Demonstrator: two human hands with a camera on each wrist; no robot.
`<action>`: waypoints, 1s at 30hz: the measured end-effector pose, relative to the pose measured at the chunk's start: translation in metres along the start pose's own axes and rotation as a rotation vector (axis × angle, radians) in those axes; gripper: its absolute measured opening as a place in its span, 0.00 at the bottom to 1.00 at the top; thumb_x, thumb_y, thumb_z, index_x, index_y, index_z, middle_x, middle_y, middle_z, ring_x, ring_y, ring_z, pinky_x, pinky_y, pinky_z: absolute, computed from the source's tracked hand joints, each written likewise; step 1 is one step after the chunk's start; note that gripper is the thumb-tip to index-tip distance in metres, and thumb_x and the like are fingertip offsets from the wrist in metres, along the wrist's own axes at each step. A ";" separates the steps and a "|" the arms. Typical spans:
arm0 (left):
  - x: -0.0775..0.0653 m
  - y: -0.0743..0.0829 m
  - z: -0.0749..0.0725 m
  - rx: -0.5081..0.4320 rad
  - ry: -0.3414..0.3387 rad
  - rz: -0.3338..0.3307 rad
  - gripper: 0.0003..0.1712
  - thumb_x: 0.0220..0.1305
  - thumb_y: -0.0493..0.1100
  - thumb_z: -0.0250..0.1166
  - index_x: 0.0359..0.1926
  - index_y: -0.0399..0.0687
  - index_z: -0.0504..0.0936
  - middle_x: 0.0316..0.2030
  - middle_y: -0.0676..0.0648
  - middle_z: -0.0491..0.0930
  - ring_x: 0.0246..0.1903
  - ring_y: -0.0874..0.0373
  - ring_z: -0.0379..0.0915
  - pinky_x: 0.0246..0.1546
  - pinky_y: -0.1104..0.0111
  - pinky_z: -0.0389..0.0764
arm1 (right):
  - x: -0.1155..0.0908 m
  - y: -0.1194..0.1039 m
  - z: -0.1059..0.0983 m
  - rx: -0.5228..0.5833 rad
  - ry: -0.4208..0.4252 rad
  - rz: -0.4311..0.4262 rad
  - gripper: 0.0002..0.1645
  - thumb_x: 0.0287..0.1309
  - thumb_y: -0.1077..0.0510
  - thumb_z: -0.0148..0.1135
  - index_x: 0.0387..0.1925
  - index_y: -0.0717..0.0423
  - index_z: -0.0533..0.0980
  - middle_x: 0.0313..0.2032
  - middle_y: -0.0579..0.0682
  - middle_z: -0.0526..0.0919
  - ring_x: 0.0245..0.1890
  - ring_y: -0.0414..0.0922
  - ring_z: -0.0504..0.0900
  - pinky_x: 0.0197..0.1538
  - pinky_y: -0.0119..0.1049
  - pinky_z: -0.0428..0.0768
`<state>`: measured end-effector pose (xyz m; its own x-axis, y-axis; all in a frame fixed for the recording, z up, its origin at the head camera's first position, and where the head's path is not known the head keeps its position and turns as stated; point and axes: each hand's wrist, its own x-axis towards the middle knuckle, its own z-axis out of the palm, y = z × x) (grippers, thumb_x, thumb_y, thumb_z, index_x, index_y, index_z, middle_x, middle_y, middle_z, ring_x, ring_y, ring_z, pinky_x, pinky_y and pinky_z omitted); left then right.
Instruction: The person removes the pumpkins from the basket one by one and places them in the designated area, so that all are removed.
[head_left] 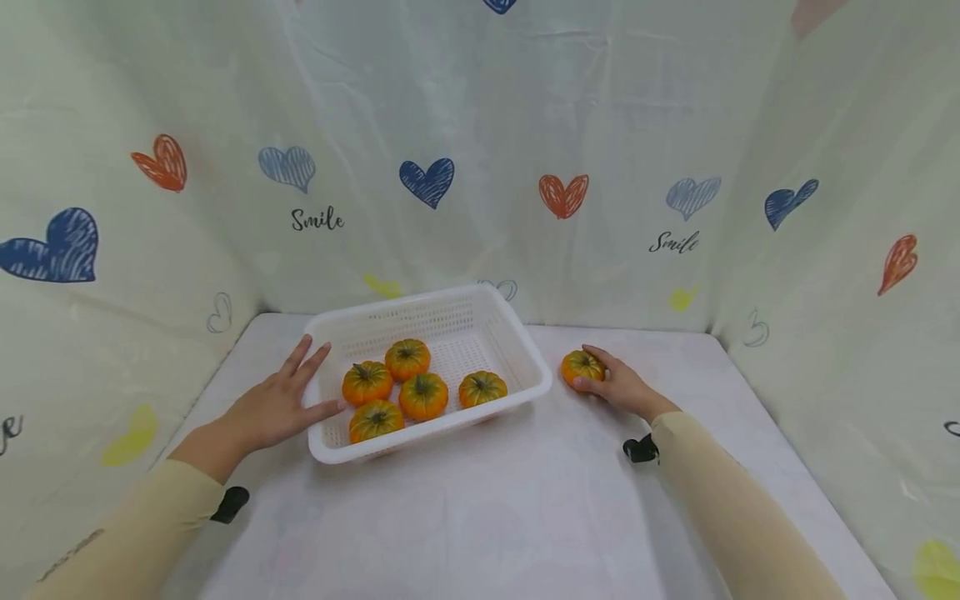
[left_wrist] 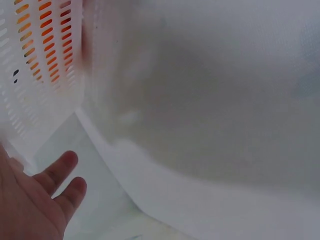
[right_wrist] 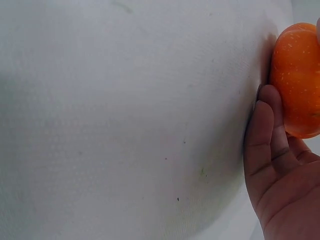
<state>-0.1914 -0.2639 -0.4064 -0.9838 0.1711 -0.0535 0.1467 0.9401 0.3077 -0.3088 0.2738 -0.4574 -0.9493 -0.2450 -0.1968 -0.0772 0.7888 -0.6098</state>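
A white plastic basket with slotted walls stands at an angle on the table, several small orange-and-green pumpkins inside it. At its left end my left hand has its fingers spread and straight, the thumb over the rim. The left wrist view shows two of that hand's fingertips beside the slotted wall. To the right of the basket, my right hand grips another small pumpkin on the table, thumb and fingers around its sides. In the right wrist view this pumpkin appears plain orange, partly cut off by the frame.
The table has a white cover. Behind it and along both sides hangs a pale curtain printed with hearts and the word Smile. A dark wrist device sits under the right sleeve, another under the left.
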 end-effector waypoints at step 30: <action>-0.001 0.000 -0.001 0.005 -0.012 0.001 0.59 0.64 0.75 0.52 0.80 0.49 0.38 0.77 0.36 0.26 0.62 0.18 0.56 0.52 0.28 0.66 | -0.017 -0.029 -0.058 -0.093 0.031 -0.030 0.59 0.64 0.38 0.64 0.80 0.51 0.38 0.70 0.70 0.58 0.61 0.68 0.71 0.62 0.65 0.68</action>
<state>-0.1900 -0.2640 -0.4055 -0.9823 0.1755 -0.0649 0.1482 0.9414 0.3028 -0.3079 0.2878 -0.3918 -0.9550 -0.2528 -0.1554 -0.1319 0.8307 -0.5409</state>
